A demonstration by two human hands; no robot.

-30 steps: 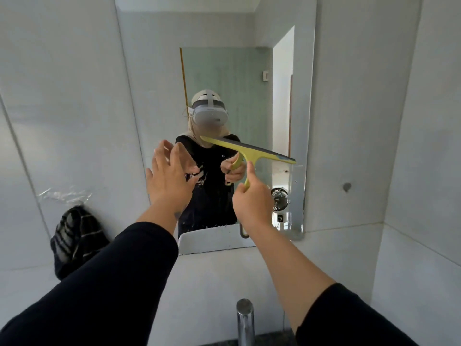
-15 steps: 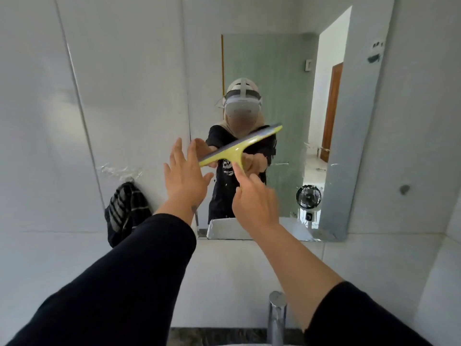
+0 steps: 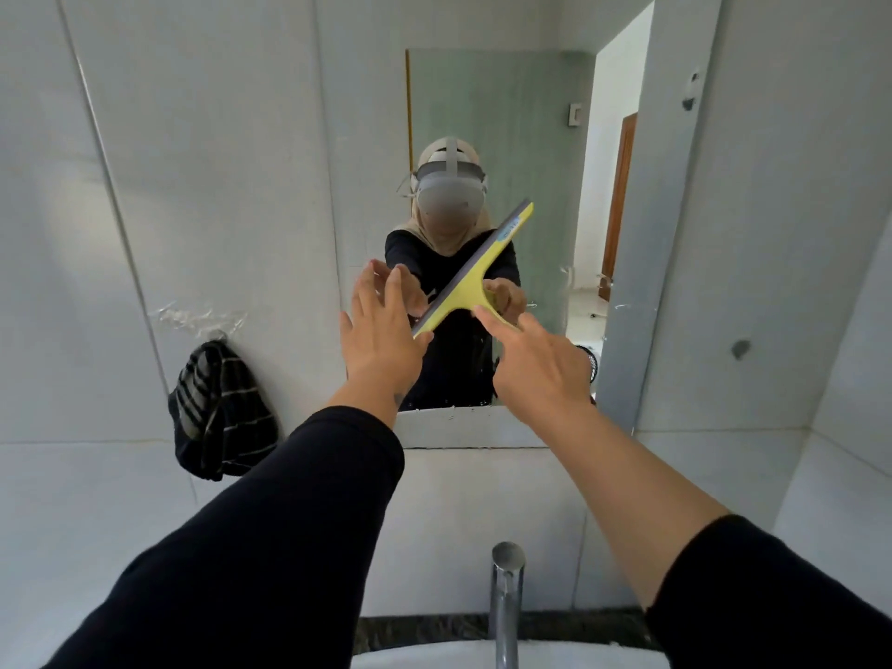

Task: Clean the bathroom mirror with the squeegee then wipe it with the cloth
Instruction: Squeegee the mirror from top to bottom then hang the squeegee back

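Squeegee held slantwise against the bathroom mirror, between the two hands.

The yellow squeegee (image 3: 475,268) was seen in front of the bathroom mirror (image 3: 531,137), its blade bar running on a diagonal from low left, by the left hand (image 3: 381,335), up to high right. Its short handle was gripped by the right hand (image 3: 536,364), with the forefinger laid along the stem, so the right hand was judged the working one. The left hand was spread open with nothing held, its thumb just beside the lower tip of the blade; contact could not be told. The blade's long axis was thus tilted, neither level nor upright, and a stroke would be expected to need it squared first. The striped cloth (image 3: 219,412) was hung on the tiled wall (image 3: 145,185), well apart to the left, nearer the left hand.
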